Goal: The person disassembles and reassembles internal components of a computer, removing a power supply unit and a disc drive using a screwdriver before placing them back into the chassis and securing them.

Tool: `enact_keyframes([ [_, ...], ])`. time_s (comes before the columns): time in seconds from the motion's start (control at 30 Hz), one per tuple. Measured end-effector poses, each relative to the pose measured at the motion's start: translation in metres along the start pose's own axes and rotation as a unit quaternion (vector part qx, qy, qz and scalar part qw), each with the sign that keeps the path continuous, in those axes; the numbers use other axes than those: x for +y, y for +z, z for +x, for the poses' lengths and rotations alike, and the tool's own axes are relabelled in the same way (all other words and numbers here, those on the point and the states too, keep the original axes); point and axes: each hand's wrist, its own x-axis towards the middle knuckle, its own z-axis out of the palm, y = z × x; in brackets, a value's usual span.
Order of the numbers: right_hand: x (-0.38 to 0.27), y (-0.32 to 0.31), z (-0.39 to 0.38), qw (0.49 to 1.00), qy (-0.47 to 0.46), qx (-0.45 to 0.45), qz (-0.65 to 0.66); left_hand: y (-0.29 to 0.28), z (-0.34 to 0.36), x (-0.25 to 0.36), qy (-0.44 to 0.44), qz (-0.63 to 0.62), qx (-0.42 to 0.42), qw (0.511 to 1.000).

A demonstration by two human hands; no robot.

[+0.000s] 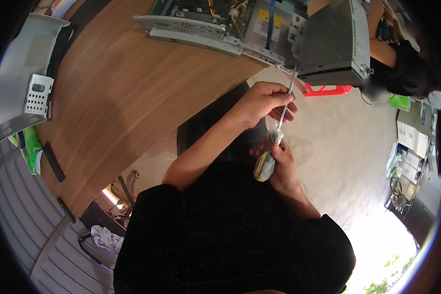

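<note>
1. Nearest me, the person's right hand (285, 166) grasps the handle end of a screwdriver (281, 121), thumb laid along it; crumpled clear plastic (274, 137) wraps that handle.
2. A little farther out, the left hand (260, 102) has its thumb and fingers around the bare metal shaft, other fingers loosely curled.
3. The screwdriver slants up and away, over the floor just off the table's edge, its tip at the near corner of an opened computer case (196, 30). From here I can't tell whether the tip touches a screw.
4. The case lies on the wooden table (127, 83), its insides showing: coloured wires (237, 10), a blue cable (271, 22) and a silver box with a yellow label (268, 27). A dark grey perforated box (330, 41) stands at its right end.
5. Off to the left, a grey metal cover (14, 73) lies by the table's edge, a silver bracket with holes (37, 95) on it.
6. Beyond the grey box I see another person's bare arm (383, 53) and black sleeve (407, 68); a red plastic piece (328, 91) shows below the box.
</note>
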Motion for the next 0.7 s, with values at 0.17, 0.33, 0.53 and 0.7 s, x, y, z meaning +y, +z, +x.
enact_keyframes([
  [0.17,0.009,-0.009,-0.001,0.977,0.022,-0.054,0.205,-0.003,-0.003,0.002,0.008,-0.027,-0.044,0.999],
  [0.33,0.006,-0.001,0.002,0.973,0.009,-0.095,0.211,-0.008,-0.009,-0.002,-0.026,-0.076,-0.127,0.989],
  [0.53,0.006,0.003,0.000,0.971,0.001,-0.093,0.221,-0.007,-0.004,-0.013,0.006,-0.095,-0.101,0.990],
  [0.7,0.012,0.002,0.003,0.934,0.028,-0.112,0.339,-0.005,-0.004,-0.010,-0.001,-0.074,-0.065,0.995],
])
